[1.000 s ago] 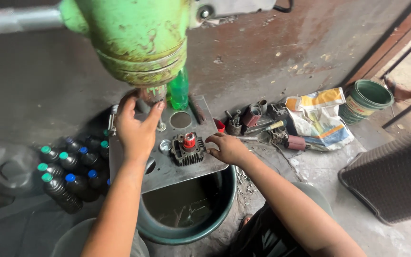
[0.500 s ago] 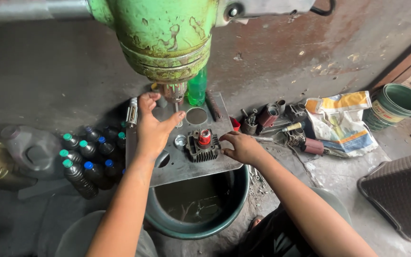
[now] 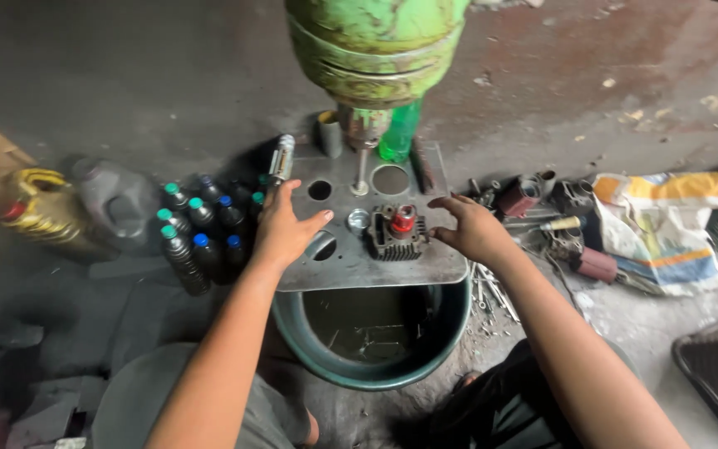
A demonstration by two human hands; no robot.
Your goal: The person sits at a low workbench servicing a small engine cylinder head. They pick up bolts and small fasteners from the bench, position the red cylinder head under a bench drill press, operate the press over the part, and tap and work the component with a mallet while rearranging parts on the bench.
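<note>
On the grey steel plate (image 3: 413, 264) beneath the green machine head (image 3: 376, 46), the fingers of the left hand (image 3: 287, 226) are spread flat and grip nothing; the palm rests on the plate near a round hole (image 3: 320, 190). The fingers of the right hand (image 3: 474, 229) are loosely curled and open, their tips just beside the finned metal part (image 3: 395, 237) without clamping it. This part sits upright near the plate's middle, carries a red cap (image 3: 403, 219) on top, and lies next to a small metal ring (image 3: 358, 219). It appears to be a cast piece: rigid, fairly heavy for its bulk, likely oily, with thin fins that may chip. Take hold across the solid side walls, not by the cap. A steel spindle (image 3: 361, 162) hangs from the machine head just behind the part. Below the plate stands a dark green tub (image 3: 376, 374). Capped dark bottles (image 3: 197, 233) cluster to the left, beside a yellow jug (image 3: 39, 212). Loose tools (image 3: 558, 220) and a printed sack (image 3: 666, 229) lie to the right.
</note>
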